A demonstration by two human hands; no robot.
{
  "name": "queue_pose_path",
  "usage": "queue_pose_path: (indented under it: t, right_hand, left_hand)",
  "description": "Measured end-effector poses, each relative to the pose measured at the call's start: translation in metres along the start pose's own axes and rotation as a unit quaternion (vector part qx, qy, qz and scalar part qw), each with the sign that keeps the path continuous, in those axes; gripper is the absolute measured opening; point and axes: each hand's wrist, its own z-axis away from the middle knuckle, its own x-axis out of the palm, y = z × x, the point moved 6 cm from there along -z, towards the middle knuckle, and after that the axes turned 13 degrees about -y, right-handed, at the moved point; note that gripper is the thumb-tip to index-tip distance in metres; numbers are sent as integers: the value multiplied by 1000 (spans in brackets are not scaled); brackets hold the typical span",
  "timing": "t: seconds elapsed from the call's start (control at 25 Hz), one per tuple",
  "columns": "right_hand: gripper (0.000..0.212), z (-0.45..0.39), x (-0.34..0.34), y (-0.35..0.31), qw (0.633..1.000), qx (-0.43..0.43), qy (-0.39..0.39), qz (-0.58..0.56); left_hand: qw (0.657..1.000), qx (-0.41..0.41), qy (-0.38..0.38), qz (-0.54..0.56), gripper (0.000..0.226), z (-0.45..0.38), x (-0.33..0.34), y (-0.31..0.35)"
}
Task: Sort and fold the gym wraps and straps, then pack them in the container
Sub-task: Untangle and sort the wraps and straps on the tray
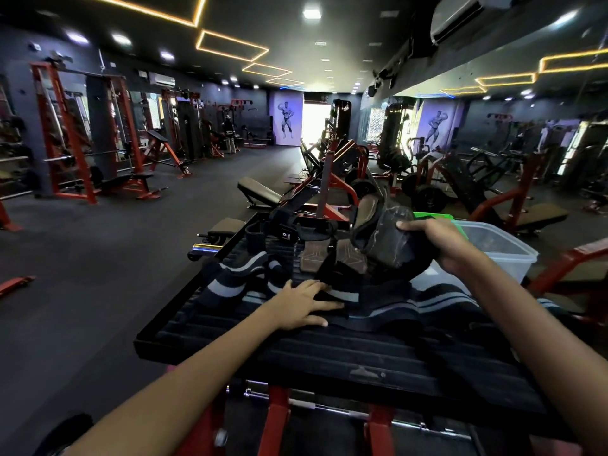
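Honestly nothing here is readable. There's a small white logo patch on the black strap at about 12 o'clock on the table, but it's too blurry to make out. No legible signs or numbers elsewhere.
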Motion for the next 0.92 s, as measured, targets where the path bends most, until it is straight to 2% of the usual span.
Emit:
queue_pose_path:
  t: [0.16, 0.28, 0.4, 0.48, 0.52, 0.6, 0.64, 0.68, 0.76, 0.84, 0.92]
  right_hand:
    - [10, 30, 9, -7, 991, -21, -45, 125]
    - [9, 37, 23, 5, 973, 18, -59, 221]
    - [9, 41, 48, 35, 967, 80, -102, 220]
    - [8, 44, 68, 60, 970, 119, -109, 182]
    - [10, 43, 76, 74, 971, 140, -107, 163]
    - [13, 42, 92, 102, 969, 178, -119, 124]
    - [13, 42, 100, 113, 967, 191, -132, 110]
    - [14, 43, 105, 121, 964, 195, -143, 108]
    - [18, 44, 110, 124, 962, 176, -161, 130]
    - [31, 49, 108, 117, 950, 152, -203, 185]
    - [44, 54, 95, 111, 900, 147, -276, 304]
  left_hand:
    - [999, -26, 7, 41, 52, -16, 0, -23]
    - [996, -59, 4, 72, 51, -20, -1, -35]
    - [991, -97, -15, 86, 49, -23, -3, -39]
    - [983, -96, 6, 159, 47, -20, -7, -39]
    - [964, -73, 45, 251, 46, -16, -13, -38]
    - [876, -26, 136, 463, 42, 4, -26, -39]
    - [834, -26, 170, 525, 40, 18, -31, -39]
    - [815, -38, 190, 546, 39, 31, -33, -37]
    - [843, -60, 167, 508, 47, 48, -23, -19]
    - [876, -71, 113, 463, 60, 55, -1, 1]
    - [879, -78, 109, 457, 57, 58, 17, 10]
